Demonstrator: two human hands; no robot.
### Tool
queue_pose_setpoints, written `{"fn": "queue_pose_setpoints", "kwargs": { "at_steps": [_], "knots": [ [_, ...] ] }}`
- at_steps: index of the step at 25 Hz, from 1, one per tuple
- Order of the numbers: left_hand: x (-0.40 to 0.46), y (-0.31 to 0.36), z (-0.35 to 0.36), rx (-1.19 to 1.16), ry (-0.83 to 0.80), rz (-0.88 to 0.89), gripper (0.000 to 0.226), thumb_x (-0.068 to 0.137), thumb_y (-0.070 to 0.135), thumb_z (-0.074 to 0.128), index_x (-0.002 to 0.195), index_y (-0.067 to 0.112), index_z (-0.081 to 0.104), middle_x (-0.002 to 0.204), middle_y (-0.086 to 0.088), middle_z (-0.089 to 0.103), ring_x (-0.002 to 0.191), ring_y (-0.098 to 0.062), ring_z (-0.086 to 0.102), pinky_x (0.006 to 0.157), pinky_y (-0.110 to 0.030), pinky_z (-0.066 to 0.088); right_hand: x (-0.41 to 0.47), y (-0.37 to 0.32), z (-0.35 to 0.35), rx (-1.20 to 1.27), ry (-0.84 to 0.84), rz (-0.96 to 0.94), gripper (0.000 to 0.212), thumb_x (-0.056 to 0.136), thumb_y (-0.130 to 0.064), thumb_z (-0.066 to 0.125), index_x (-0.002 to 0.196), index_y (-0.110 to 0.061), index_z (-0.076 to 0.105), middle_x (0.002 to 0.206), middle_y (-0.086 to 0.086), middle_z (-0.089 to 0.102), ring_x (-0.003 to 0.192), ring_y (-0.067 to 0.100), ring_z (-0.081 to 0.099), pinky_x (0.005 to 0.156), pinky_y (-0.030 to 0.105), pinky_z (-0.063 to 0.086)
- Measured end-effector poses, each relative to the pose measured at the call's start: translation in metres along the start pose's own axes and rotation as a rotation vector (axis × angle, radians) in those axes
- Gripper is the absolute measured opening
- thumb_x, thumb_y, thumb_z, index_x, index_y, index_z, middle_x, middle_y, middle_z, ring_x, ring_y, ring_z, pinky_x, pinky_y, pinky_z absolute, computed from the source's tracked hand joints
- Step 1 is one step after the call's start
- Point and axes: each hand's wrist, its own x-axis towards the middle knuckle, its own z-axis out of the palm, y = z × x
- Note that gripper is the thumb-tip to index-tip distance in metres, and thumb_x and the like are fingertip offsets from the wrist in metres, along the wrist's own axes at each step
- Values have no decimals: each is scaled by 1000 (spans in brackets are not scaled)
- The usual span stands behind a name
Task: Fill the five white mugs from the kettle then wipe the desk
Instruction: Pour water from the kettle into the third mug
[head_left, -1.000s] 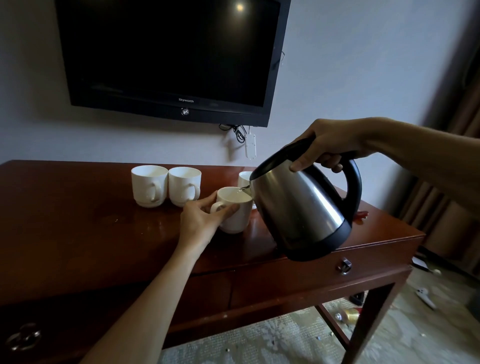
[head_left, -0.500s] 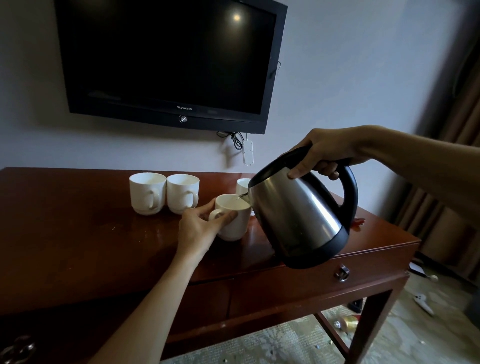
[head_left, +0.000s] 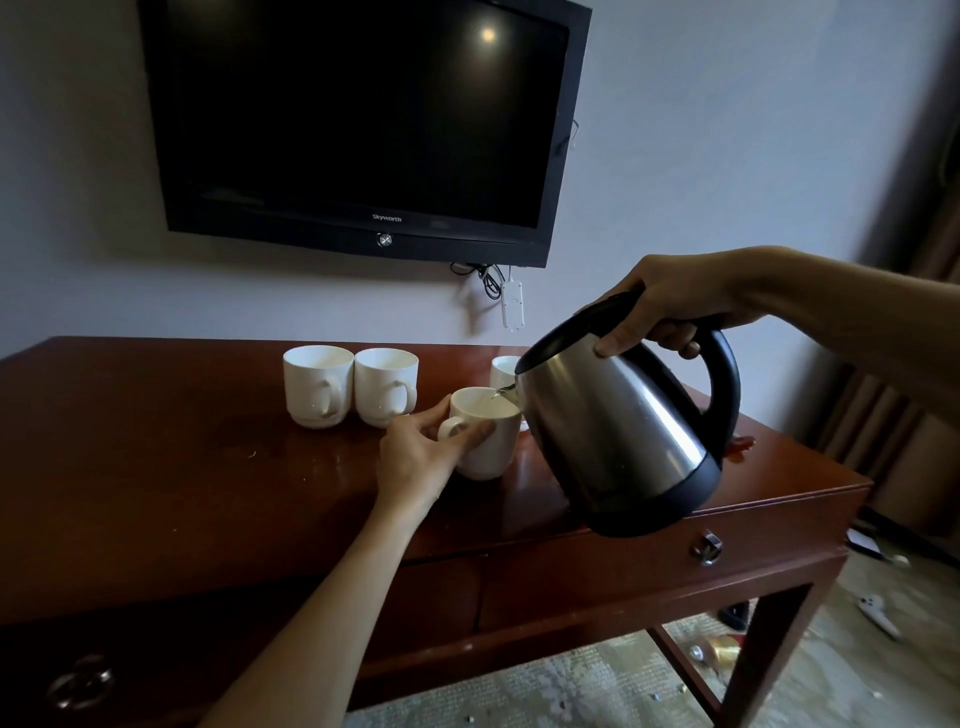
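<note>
Four white mugs (head_left: 318, 385) (one half hidden), one tilted kettle (head_left: 618, 436), two hands (head_left: 415, 457).

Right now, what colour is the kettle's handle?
Black, on the steel kettle's handle; clearest in the head view.

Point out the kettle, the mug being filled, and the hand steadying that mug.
kettle (head_left: 618, 436): head view, on its steel side.
mug being filled (head_left: 496, 447): head view, on its white wall below the rim.
left hand (head_left: 415, 457): head view, on the back of the hand.
</note>
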Motion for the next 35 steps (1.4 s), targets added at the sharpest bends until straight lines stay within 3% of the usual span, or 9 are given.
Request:
{"fn": "queue_pose_setpoints", "kwargs": {
  "at_steps": [6,10,15,29,35],
  "knots": [
    [0,-1,-1,4,-13,18,104,45,83,80,129,23,72,111,6,79,106,-5,70,93,-36,60,-1,0,1,4,3,-25,50,80,-18,83,116,11,64,52,0,26,44,14,24,45,24,35],
    [-1,2,-1,-9,-12,18,97,49,74,80,129,21,72,115,3,77,108,-5,69,95,-33,59,-2,-2,2,1,2,-20,46,81,-17,82,114,11,64,51,-1,25,43,14,23,44,24,34],
    [-1,0,-1,-5,-5,11,100,48,78,83,130,22,71,118,4,77,111,-6,68,97,-37,59,-2,-3,2,5,2,-5,52,80,-18,82,118,11,63,50,-1,26,42,13,24,44,24,34],
    [2,-4,1,9,-4,4,94,48,75,82,127,25,73,110,10,78,107,-3,70,94,-37,59,-1,-2,1,-6,-7,-27,50,75,-19,83,116,6,69,54,2,20,42,13,22,43,24,34],
    [0,-2,1,17,-13,-7,96,46,80,81,126,27,74,105,12,79,104,-3,71,94,-42,60,0,-2,-2,-8,-8,-22,61,72,-22,84,122,8,66,53,3,21,42,14,23,42,23,34]
  ]
}}
